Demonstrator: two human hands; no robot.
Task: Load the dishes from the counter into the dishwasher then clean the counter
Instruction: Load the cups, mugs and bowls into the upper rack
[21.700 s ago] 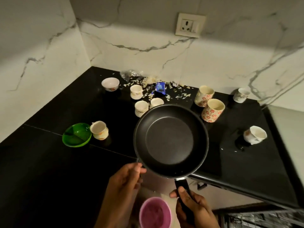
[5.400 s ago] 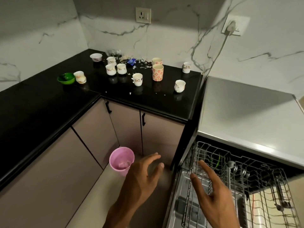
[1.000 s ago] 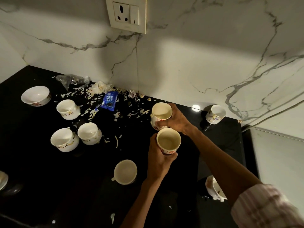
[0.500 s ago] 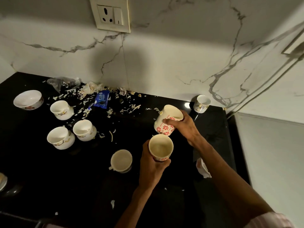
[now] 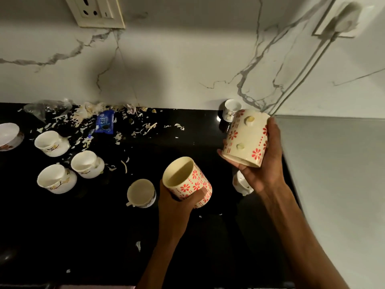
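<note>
Two red-flowered mugs are off the worktop (image 5: 62, 236), one in each hand. The left hand (image 5: 177, 205) is wrapped round the nearer mug (image 5: 187, 181), which tilts with its mouth toward the camera. The right hand (image 5: 262, 163) grasps the second mug (image 5: 245, 138) from its far side and below, tipped so its base faces the camera; two pale specks stick to its wall.

Much of the job is left, judging by what lies on the dark surface. Three white cups with a branch motif (image 5: 52, 142) (image 5: 87, 163) (image 5: 56, 181) sit in a cluster at the left, a white bowl (image 5: 9, 135) is cut by the left edge, a plain cup (image 5: 141, 192) stands just beside the left wrist, a small cup (image 5: 231, 109) rests against the marble wall, and another white piece (image 5: 241, 184) lies partly hidden under the right hand, possibly a cup on its side, though the view is too blocked to be sure.

Cleaning has not begun: pale peelings and scraps (image 5: 125, 130) are strewn along the back edge, with a blue snack wrapper (image 5: 105, 124) among them and a crumpled clear bag (image 5: 45, 107) in the corner. The grey dishwasher top (image 5: 333, 163) shows at right; its racks are out of view, so how much is loaded cannot be told.
</note>
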